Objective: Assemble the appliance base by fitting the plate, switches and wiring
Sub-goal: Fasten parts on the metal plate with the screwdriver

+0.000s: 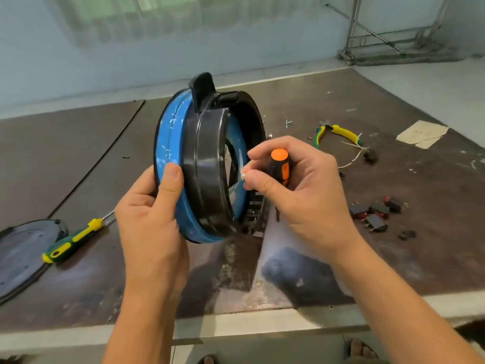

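Observation:
The round appliance base [204, 164], black with a blue band, stands on its edge on the table. My left hand [149, 214] grips its near left rim, thumb on the blue band. My right hand [296, 185] holds an orange-and-black screwdriver [279, 166] in its palm, tip pointing down, and pinches a small white piece [243, 176] between thumb and forefinger close to the base's opening. A round black plate [21, 256] lies flat at the left edge. Several black rocker switches [375, 212] lie at the right. White wires [353, 156] trail beside them.
A yellow-and-green screwdriver [76, 239] lies left of my left hand, beside the plate. Yellow-and-green pliers [338, 132] lie at the back right, with a scrap of paper [422, 134] further right. Small screws are scattered on the brown table [78, 158]. A metal frame [393, 40] stands far right.

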The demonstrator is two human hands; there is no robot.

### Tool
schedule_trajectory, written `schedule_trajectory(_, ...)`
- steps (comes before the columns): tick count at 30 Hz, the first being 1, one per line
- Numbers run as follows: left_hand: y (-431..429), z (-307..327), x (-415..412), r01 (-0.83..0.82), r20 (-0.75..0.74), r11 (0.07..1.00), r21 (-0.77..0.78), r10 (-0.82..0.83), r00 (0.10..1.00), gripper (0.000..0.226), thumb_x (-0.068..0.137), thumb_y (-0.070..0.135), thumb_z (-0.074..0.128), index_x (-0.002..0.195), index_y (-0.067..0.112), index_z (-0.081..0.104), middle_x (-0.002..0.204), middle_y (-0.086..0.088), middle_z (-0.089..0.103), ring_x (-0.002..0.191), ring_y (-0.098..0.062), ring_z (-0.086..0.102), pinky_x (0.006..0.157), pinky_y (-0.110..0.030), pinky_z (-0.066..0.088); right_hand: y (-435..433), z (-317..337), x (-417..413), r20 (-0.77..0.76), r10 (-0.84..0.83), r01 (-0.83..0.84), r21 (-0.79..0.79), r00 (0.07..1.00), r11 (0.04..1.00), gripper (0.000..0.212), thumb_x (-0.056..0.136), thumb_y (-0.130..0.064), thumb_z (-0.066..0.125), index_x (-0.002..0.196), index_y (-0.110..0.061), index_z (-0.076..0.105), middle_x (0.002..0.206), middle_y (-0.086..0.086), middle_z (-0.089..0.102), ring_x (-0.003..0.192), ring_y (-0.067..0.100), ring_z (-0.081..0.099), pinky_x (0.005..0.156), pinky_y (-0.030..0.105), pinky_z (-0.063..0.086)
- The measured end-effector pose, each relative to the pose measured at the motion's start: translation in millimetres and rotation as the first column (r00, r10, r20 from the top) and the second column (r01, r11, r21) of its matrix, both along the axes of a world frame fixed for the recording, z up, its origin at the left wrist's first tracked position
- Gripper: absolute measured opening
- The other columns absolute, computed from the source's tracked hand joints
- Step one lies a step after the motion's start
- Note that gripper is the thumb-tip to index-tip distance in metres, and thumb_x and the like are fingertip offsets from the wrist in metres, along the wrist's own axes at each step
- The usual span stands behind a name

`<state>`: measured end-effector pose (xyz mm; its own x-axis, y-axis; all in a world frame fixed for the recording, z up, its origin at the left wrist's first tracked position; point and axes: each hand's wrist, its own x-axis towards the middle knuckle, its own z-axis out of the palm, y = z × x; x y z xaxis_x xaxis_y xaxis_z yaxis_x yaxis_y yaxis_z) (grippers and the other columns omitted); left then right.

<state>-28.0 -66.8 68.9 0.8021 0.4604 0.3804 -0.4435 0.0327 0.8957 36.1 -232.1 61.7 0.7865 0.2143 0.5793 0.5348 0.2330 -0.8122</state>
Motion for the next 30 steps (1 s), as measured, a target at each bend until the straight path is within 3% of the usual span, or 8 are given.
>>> schedule_trajectory(2, -4.5, -0.4, -0.7, 0.019, 0.009, 1.0, 0.015, -0.019, 1.0, 0.024, 0.101, 0.023, 0.055, 0.114, 0.012, 0.071, 0.101, -0.007, 0.074, 0.091, -0.019, 0.07, 0.073, -0.024, 0.058, 5.5, -0.1, -3.4, -0.006, -0.008, 0.008, 0.026, 1.0, 1.0, 0.019, 0.084, 0.003, 0.075, 0.1, -0.003, 0.068, 0.085, 0.008, 0.072, 0.082, 0.017, 0.071, 0.078, 0.032, 0.059)
schedule_trajectory(6, -14.1, 0.4, -3.3, 0.014, 0.032, 0.997, 0.079, -0.016, 0.999, 0.024, 0.1, 0.024, 0.055, 0.115, 0.012, 0.07, 0.104, -0.013, 0.073, 0.094, -0.024, 0.068, 0.077, -0.029, 0.059, 7.5, 3.0, -5.7, -0.039, -0.045, 0.049, 0.127, 0.998, 0.991, 0.016, 0.085, 0.004, 0.073, 0.098, -0.005, 0.068, 0.085, 0.013, 0.071, 0.081, 0.025, 0.071, 0.081, 0.041, 0.06)
schedule_trajectory(9, -19.1, 0.6, -4.8, -0.013, 0.051, 0.99, 0.143, 0.006, 0.999, 0.018, 0.1, 0.024, 0.057, 0.106, 0.015, 0.071, 0.099, -0.028, 0.064, 0.087, -0.031, 0.061, 0.075, -0.044, 0.056, 3.6, 7.0, -4.9, -0.071, -0.035, 0.049, 0.215, 0.997, 0.975, 0.016, 0.086, 0.003, 0.072, 0.098, -0.006, 0.065, 0.085, 0.015, 0.071, 0.078, 0.027, 0.07, 0.078, 0.036, 0.058)
schedule_trajectory(11, -20.9, 0.2, -4.7, -0.024, 0.055, 0.988, 0.149, 0.016, 0.998, 0.016, 0.099, 0.024, 0.058, 0.103, 0.017, 0.072, 0.099, -0.03, 0.062, 0.086, -0.032, 0.059, 0.074, -0.046, 0.056, 1.5, 9.4, -4.5, -0.081, -0.006, 0.026, 0.243, 0.997, 0.97, 0.017, 0.086, 0.003, 0.072, 0.097, -0.007, 0.065, 0.085, 0.014, 0.071, 0.076, 0.026, 0.07, 0.077, 0.034, 0.056)
schedule_trajectory(20, -22.8, -3.1, -1.8, -0.032, 0.063, 0.988, 0.148, 0.023, 0.998, 0.018, 0.099, 0.023, 0.057, 0.107, 0.014, 0.071, 0.1, -0.024, 0.067, 0.087, -0.032, 0.063, 0.075, -0.042, 0.059, -1.4, 8.0, -3.8, -0.086, -0.008, 0.023, 0.171, 0.996, 0.985, 0.018, 0.085, 0.004, 0.073, 0.095, -0.008, 0.065, 0.086, 0.016, 0.071, 0.079, 0.027, 0.07, 0.079, 0.033, 0.057)
schedule_trajectory(23, -21.6, -2.4, -1.5, -0.035, 0.068, 0.984, 0.175, 0.024, 0.997, 0.016, 0.099, 0.023, 0.057, 0.104, 0.018, 0.071, 0.098, -0.025, 0.065, 0.085, -0.038, 0.061, 0.073, -0.045, 0.058, -3.3, 8.7, -3.2, -0.09, 0.004, 0.011, 0.158, 0.996, 0.987, 0.018, 0.084, 0.005, 0.073, 0.095, -0.006, 0.065, 0.084, 0.009, 0.071, 0.077, 0.023, 0.071, 0.078, 0.031, 0.057)
schedule_trajectory(27, -16.6, 0.1, -1.7, 0.046, 0.042, 0.981, 0.19, -0.055, 0.998, 0.015, 0.098, 0.026, 0.058, 0.1, 0.024, 0.074, 0.1, -0.026, 0.065, 0.088, -0.031, 0.064, 0.074, -0.038, 0.059, -7.2, 9.6, -1.2, -0.084, 0.016, -0.004, 0.139, 0.996, 0.99, 0.017, 0.084, 0.005, 0.073, 0.097, -0.002, 0.064, 0.083, 0.002, 0.07, 0.077, 0.018, 0.07, 0.078, 0.027, 0.056)
schedule_trajectory(30, -13.4, -0.2, -2.3, 0.068, 0.012, 0.972, 0.225, -0.072, 0.997, 0.01, 0.092, 0.025, 0.067, 0.099, 0.021, 0.072, 0.096, -0.024, 0.066, 0.087, -0.04, 0.066, 0.072, -0.041, 0.062, -6.5, 9.4, -2.1, -0.06, 0.007, 0.001, 0.119, 0.998, 0.993, 0.016, 0.084, 0.004, 0.073, 0.097, -0.003, 0.064, 0.083, -0.001, 0.07, 0.079, 0.013, 0.069, 0.077, 0.024, 0.055)
